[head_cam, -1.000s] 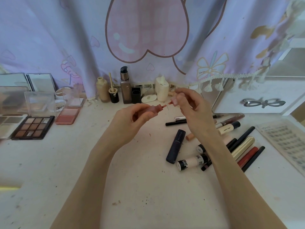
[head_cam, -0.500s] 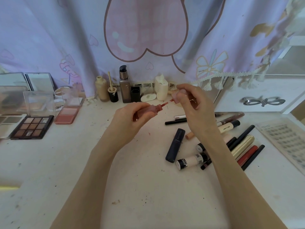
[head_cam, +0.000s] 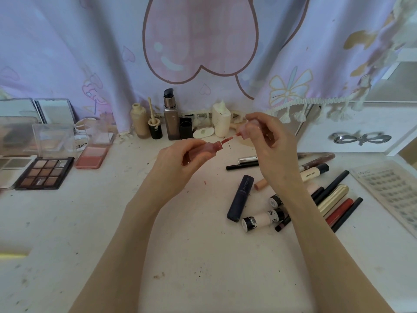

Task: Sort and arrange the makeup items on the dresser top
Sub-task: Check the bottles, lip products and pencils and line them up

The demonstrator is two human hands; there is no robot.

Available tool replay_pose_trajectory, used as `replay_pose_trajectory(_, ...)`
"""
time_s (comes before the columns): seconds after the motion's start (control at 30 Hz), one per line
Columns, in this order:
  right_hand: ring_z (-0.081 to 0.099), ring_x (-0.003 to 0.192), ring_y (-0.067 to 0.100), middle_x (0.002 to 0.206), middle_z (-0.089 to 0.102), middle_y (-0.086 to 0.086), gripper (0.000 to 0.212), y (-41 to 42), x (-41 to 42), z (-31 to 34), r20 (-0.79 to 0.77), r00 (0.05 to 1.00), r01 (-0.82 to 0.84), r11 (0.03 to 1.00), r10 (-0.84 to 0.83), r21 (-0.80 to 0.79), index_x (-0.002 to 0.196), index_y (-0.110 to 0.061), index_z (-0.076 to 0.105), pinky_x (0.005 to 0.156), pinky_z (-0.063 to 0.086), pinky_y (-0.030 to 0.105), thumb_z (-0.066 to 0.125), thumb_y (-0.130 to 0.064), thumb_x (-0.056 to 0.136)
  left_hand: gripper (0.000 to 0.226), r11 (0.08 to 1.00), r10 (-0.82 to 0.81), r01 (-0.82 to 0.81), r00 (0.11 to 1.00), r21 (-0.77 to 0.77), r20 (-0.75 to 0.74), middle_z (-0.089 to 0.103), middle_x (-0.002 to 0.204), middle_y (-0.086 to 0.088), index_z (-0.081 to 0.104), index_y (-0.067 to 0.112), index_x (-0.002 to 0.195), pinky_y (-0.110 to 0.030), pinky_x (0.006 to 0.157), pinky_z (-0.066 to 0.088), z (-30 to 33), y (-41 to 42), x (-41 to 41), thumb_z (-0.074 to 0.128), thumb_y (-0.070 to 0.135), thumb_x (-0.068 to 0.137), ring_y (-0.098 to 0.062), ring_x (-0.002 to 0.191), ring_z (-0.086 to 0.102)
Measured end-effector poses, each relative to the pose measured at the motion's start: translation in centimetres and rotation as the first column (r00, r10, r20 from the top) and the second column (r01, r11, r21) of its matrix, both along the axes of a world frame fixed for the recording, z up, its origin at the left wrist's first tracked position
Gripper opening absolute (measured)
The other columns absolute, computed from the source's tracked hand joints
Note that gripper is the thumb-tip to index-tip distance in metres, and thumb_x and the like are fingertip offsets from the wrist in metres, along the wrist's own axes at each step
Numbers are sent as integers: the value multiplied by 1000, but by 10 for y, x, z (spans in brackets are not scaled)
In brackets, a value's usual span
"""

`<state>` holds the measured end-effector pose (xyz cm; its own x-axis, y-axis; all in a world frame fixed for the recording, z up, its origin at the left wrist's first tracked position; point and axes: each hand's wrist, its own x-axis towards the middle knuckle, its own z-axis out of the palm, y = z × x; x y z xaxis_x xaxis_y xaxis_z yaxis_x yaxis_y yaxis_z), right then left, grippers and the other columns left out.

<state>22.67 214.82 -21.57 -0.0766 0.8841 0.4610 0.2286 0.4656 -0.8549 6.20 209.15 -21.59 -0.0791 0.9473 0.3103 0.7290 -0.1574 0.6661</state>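
Head view: the near half of the dresser top (head_cam: 203, 256) lies bare but for specks, crossed only by two forearms. Above mid-top, a pink lip-gloss tube (head_cam: 211, 148) is gripped by the left hand (head_cam: 180, 161); its cap (head_cam: 247, 127) is pinched by the right hand (head_cam: 270, 141), the red wand (head_cam: 228, 139) drawn out of the neck. Toward the right edge, tubes and pencils (head_cam: 293, 195) are scattered, a lash card (head_cam: 392, 193) beyond. Bottles (head_cam: 171, 123) are lined along the back edge. Open palettes (head_cam: 45, 172) are kept at the left edge.
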Motion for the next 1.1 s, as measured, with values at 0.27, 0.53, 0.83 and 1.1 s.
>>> replay_pose_trajectory(0.27, 59, 90, 19, 90, 62, -2, 14, -4, -4, 1, 41, 999, -28, 999, 28, -21, 88, -44, 56, 83, 49, 34, 52, -48, 76, 32, 1000, 0, 0, 1000, 7, 28, 54, 87, 17, 59, 19, 116, -8, 69, 38, -4, 1, 0, 54, 34, 88, 2, 77, 48)
replay_pose_trajectory(0.53, 60, 90, 17, 94, 64, 0, 12, -5, -2, 2, 33, 999, -35, 999, 35, -17, 92, -41, 57, 83, 50, 32, 54, -40, 80, 30, 998, 42, -46, 996, 45, 77, 59, 89, 13, 59, 21, 113, -3, 65, 39, -9, 5, -6, 52, 37, 89, 1, 79, 53)
replay_pose_trajectory(0.83, 63, 81, 8, 94, 70, -1, 9, -9, -6, 4, -150, 989, -27, 982, -1, -186, 91, -27, 64, 72, 49, 18, 67, -23, 84, 20, 987, 117, -142, 952, 71, 282, 65, 86, 13, 58, 27, 100, -4, 70, 44, -7, 6, -16, 55, 42, 88, 4, 81, 60)
replay_pose_trajectory(1.1, 70, 90, 22, 107, 67, 16, 28, -5, -31, 8, -274, 935, -327, 842, 224, -429, 107, 1, 65, 82, 54, 18, 68, -14, 84, 15, 980, 181, -193, 964, 44, 194, 62, 82, 9, 67, 22, 83, -17, 72, 46, 10, 3, -69, 63, 36, 84, -4, 77, 59)
